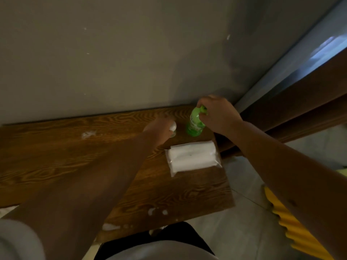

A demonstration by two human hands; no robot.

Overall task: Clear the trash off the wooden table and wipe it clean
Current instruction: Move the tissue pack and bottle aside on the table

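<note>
A green plastic bottle (195, 124) stands at the far right of the wooden table (56, 156), close to the wall. My right hand (218, 115) is closed around its neck and cap. Just left of the bottle, my left hand (161, 128) is shut on a small white crumpled piece of trash (173, 126). A clear pack of white tissues (192, 156) lies flat in front of both hands. White smears mark the wood at the far left (88, 134) and near the front edge (155, 212).
A grey wall (131, 53) rises directly behind the table. Brown wooden trim (300, 109) runs along the right. A yellow ribbed object (293, 228) sits low on the tiled floor at the right. The table's right edge drops off beside the tissue pack.
</note>
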